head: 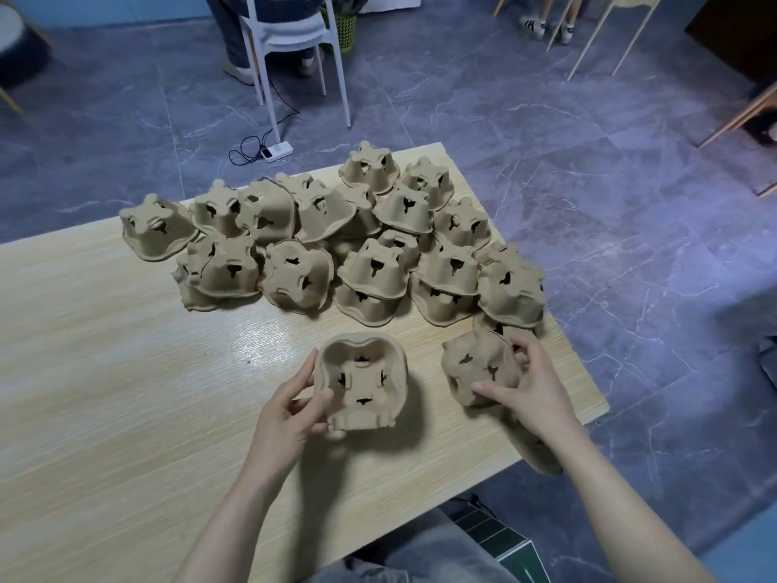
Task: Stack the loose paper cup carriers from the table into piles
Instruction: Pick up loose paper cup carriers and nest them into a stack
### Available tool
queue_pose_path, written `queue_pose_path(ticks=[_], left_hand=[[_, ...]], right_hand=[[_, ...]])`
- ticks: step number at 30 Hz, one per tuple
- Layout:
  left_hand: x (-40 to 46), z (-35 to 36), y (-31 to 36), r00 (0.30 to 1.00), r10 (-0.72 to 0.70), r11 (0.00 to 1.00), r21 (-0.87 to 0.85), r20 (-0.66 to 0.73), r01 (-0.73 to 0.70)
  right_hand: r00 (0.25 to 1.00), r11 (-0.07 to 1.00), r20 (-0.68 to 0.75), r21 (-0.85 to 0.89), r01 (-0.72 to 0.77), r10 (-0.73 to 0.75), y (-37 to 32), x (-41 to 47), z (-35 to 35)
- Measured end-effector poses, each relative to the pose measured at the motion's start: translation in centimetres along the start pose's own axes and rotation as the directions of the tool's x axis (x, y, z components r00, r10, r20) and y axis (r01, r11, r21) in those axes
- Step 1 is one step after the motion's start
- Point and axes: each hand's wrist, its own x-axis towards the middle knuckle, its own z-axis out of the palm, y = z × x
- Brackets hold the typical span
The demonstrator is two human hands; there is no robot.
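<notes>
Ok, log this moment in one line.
left hand grips open-side-up carrier | right hand grips second carrier | heap unstacked

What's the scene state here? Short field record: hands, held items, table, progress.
left hand: grips a paper cup carrier, hollow side facing the camera
right hand: grips another carrier near the table's right edge
loose carriers: heap across the far side of the wooden table, mostly domes up, several overlapping
piles: no tidy pile visible yet
background: white chair, power strip on the floor
</notes>
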Motion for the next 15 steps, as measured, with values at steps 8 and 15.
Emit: queue_pose_path(ticks=[8, 15], left_hand=[[0.0, 0.8, -0.6, 0.998, 0.042, 0.999, 0.013, -0.038, -0.041], [0.1, 0.6, -0.5, 0.998, 0.050, 0.999, 0.019, -0.041, -0.049]], right_hand=[[0.989, 0.977, 0.053, 0.166, 0.131, -0.141, -1.4, 0.2, 0.8], [0.945, 0.924, -0.132, 0.205, 0.321, -0.299, -3.7, -1.4, 0.1]])
